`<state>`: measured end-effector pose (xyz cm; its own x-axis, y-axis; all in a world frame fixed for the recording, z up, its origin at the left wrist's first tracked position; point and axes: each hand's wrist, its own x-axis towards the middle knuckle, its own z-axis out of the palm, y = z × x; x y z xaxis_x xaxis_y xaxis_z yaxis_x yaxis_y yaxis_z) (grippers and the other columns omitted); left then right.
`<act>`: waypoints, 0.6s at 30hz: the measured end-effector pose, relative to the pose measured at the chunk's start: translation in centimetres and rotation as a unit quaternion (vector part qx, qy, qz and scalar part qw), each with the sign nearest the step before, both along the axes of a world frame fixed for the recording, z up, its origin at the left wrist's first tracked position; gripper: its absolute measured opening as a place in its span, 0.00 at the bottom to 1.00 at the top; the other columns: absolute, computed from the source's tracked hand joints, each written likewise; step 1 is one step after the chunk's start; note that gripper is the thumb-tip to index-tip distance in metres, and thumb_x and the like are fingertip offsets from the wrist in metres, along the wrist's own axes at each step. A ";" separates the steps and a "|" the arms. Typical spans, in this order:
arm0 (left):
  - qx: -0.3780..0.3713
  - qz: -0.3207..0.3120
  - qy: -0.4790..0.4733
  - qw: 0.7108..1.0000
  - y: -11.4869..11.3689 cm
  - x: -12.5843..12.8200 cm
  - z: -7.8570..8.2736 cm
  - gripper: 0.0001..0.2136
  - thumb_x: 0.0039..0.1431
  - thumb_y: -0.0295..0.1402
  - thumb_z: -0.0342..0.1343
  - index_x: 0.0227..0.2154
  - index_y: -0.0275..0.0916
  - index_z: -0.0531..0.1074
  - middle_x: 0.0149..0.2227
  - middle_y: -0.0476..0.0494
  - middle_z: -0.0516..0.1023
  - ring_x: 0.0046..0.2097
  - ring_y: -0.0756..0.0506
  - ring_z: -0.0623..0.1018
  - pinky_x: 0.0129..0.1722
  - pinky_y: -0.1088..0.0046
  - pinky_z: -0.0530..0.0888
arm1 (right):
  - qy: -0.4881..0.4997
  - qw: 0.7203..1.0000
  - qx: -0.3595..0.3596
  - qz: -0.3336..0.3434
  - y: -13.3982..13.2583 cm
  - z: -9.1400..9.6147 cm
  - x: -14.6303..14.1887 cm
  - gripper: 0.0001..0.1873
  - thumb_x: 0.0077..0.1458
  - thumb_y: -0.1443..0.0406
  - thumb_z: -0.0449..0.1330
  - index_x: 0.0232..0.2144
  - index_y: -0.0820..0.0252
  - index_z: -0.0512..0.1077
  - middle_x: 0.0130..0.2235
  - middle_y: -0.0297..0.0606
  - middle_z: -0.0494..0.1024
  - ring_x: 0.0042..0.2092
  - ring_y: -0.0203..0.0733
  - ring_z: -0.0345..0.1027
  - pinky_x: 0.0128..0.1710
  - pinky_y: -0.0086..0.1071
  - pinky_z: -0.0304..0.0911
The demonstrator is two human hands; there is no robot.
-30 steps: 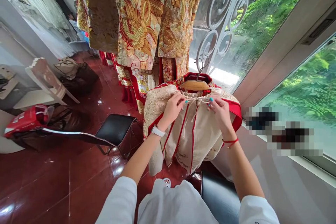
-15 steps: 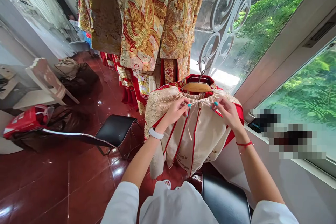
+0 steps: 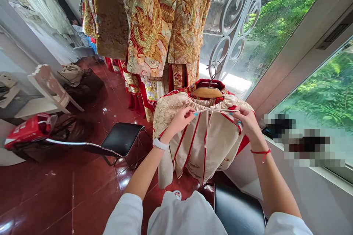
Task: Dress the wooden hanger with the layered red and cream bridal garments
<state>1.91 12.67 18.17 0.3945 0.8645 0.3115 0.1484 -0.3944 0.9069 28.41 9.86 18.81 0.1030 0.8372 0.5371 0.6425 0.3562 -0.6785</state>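
Observation:
A cream skirt with red piping hangs in front of me, its gathered waist below a wooden hanger. A thin pale drawstring stretches sideways across the waist, with a loose tail hanging at the middle. My left hand pinches the string left of centre, fingers closed. On the other side my right hand grips it too, thumb and fingers together. Behind the waist shows the red collar of another garment on the hanger.
Heavy gold-and-red embroidered garments hang just beyond. A black chair stands left on the tiled floor, and a black seat is close at my lower right. The window and its sill run along the right.
My hands have moved farther apart, the right one outward to the right. The string between them is now drawn straighter and tauter across the waist.

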 end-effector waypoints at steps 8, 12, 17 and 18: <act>0.092 0.113 -0.021 0.989 0.0 -4.6 2.0 0.13 0.56 0.29 0.58 0.45 0.42 0.75 0.46 0.42 0.76 0.38 0.48 0.74 0.35 0.75 0.71 | 0.024 0.987 0.143 -0.066 0.0 -1.3 4.0 0.18 0.53 0.56 0.62 0.46 0.55 0.72 0.46 0.43 0.78 0.46 0.47 0.71 0.46 0.40 0.67; 0.084 0.276 0.062 0.955 4.3 -10.0 2.9 0.09 0.57 0.36 0.56 0.37 0.38 0.75 0.42 0.41 0.77 0.39 0.45 0.74 0.38 0.71 0.71 | 0.064 0.992 0.055 -0.095 1.5 -1.1 8.4 0.24 0.59 0.46 0.54 0.43 0.57 0.77 0.48 0.46 0.79 0.52 0.51 0.70 0.52 0.44 0.65; 0.022 0.152 0.138 0.978 8.0 -12.7 2.1 0.16 0.54 0.47 0.58 0.35 0.38 0.73 0.37 0.44 0.78 0.39 0.44 0.75 0.42 0.69 0.70 | 0.137 0.967 -0.210 0.049 3.0 0.3 11.5 0.28 0.44 0.42 0.67 0.36 0.58 0.79 0.34 0.40 0.81 0.36 0.46 0.72 0.34 0.35 0.68; 0.016 0.138 0.127 0.982 8.1 -12.8 1.8 0.19 0.53 0.50 0.58 0.36 0.38 0.73 0.37 0.44 0.78 0.40 0.43 0.76 0.42 0.69 0.70 | 0.146 0.963 -0.218 0.057 3.1 0.5 11.7 0.28 0.42 0.42 0.69 0.35 0.58 0.79 0.33 0.39 0.80 0.33 0.44 0.71 0.30 0.33 0.66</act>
